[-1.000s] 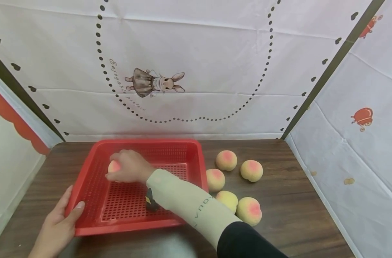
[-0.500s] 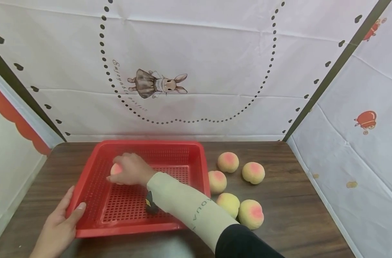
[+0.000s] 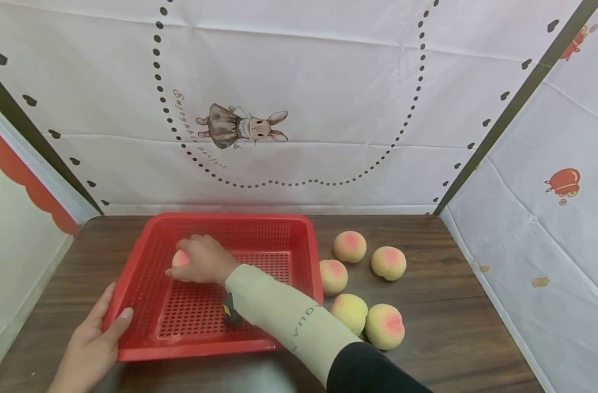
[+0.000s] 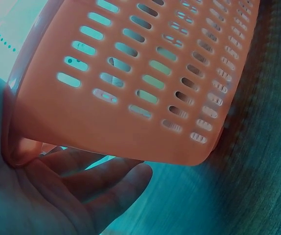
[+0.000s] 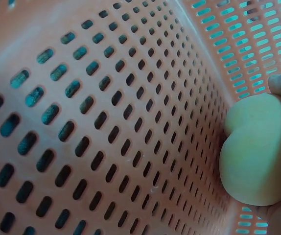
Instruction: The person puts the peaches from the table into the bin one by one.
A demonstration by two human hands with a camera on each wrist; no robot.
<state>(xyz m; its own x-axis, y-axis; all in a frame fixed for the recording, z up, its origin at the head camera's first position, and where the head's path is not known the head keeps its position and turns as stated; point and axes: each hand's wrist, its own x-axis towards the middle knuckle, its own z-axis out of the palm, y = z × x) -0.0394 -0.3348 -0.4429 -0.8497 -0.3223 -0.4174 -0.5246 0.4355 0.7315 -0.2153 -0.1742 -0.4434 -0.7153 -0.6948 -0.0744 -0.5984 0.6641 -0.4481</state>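
Observation:
A red plastic basket [image 3: 259, 346] with slotted walls stands on the wooden table. My left hand [image 3: 93, 341] grips its left rim near the front corner, thumb over the edge; the left wrist view shows the fingers [image 4: 116, 188] under the rim outside the slotted wall. Inside the basket, toward its back left, my right hand [image 3: 205, 261] holds a peach [image 3: 180, 258], yellow with a pink blush. In the right wrist view the peach [image 5: 255, 152] shows its crease, with fingers curled round its far side. The palm side is hidden in the head view.
Right of the basket lie several more peaches: one peach [image 3: 333, 277] beside the wall, two behind it [image 3: 350, 246], and two nearer the front. The table [image 3: 446, 327] meets a white printed cloth [image 3: 328, 109] at the back and sides.
The view has shifted slightly. My right hand has eased a little down and right within the basket, still holding the peach. My left hand keeps its grip on the rim.

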